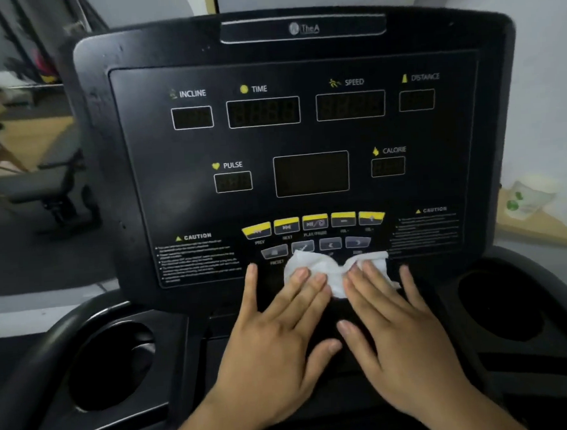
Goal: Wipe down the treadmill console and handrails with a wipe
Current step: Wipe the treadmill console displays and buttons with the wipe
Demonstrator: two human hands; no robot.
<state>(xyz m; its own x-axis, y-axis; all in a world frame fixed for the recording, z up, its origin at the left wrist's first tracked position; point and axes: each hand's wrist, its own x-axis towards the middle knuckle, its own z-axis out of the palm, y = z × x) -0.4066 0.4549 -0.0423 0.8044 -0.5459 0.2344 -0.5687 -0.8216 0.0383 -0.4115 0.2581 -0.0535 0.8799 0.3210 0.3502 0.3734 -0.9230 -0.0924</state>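
Observation:
The black treadmill console fills the view, with dark displays and rows of yellow and grey buttons. A crumpled white wipe lies flat at the console's lower edge, just under the grey buttons. My left hand presses the wipe's left part with straight, spread fingers. My right hand presses its right part the same way, thumb pointing toward the left hand. Part of the wipe is hidden under the fingertips. A curved black handrail shows at the lower left.
Cup holders sit on each side of the console, one at the left and one at the right. A black bench stands on the floor to the left. A white and green packet lies on a wooden ledge at the right.

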